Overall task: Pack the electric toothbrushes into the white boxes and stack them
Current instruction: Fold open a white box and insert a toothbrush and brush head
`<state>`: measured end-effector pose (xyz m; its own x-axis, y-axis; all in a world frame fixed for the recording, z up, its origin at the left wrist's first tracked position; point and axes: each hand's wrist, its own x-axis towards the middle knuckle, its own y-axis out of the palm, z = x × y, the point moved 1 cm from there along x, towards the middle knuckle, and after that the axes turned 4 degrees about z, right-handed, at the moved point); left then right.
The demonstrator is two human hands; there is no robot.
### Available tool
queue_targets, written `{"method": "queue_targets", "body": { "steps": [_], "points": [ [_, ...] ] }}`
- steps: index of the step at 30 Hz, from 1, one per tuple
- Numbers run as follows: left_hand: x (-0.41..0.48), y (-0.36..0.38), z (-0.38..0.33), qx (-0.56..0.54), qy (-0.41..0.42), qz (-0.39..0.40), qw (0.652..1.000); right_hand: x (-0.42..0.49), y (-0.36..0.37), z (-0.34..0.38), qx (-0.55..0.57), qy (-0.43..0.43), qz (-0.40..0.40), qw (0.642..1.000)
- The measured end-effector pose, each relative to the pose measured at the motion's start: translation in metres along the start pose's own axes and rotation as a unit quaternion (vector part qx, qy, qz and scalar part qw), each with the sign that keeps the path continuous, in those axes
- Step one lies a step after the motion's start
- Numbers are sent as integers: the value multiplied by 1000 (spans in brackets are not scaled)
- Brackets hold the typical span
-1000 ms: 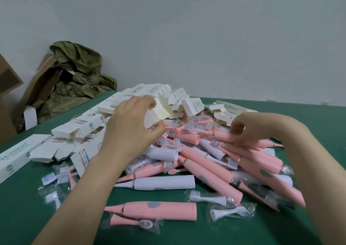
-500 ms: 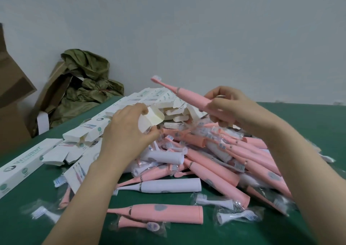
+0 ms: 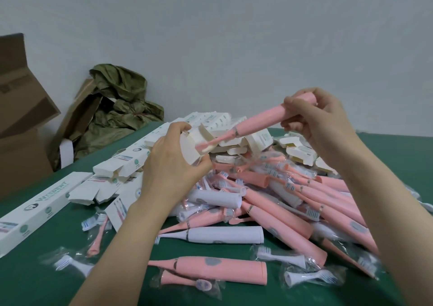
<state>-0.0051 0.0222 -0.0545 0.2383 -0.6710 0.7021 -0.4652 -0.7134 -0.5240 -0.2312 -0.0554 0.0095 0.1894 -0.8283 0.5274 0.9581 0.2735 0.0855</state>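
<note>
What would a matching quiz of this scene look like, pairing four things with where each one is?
Things
1. pink toothbrush
2. open white box
3. white toothbrush
4. green sack

Places
A. lying on the green table, at the pile's near edge
B. held in the left hand
C. slumped against the wall
D. held in the right hand, brush head at the box's mouth

Pairs: 1-D, 2-B, 3-A, 4-C
</note>
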Motion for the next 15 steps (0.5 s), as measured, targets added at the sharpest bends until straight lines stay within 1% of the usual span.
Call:
{"method": "queue_targets", "body": {
  "steps": [2, 4, 7, 11, 13, 15],
  "points": [
    [-1, 1, -1, 0, 9, 11, 1000, -3, 9, -1, -53, -16, 23, 998],
    [-2, 4, -3, 2, 21, 21, 1000, -8, 20, 0, -90, -41, 26, 995],
    [-3, 4, -7, 1, 35, 9, 999, -17, 40, 2, -154, -67, 28, 985],
    [-5, 1, -11, -17, 42, -14, 999, -29, 66, -5, -245, -80, 114, 960],
    [-7, 0, -12, -20, 45, -26, 998, -30, 70, -5, -254, -81, 140, 954],
    [-8, -1, -11, -28, 47, -37, 998, -27, 65, -5, -257, -77, 126, 955]
  ]
}}
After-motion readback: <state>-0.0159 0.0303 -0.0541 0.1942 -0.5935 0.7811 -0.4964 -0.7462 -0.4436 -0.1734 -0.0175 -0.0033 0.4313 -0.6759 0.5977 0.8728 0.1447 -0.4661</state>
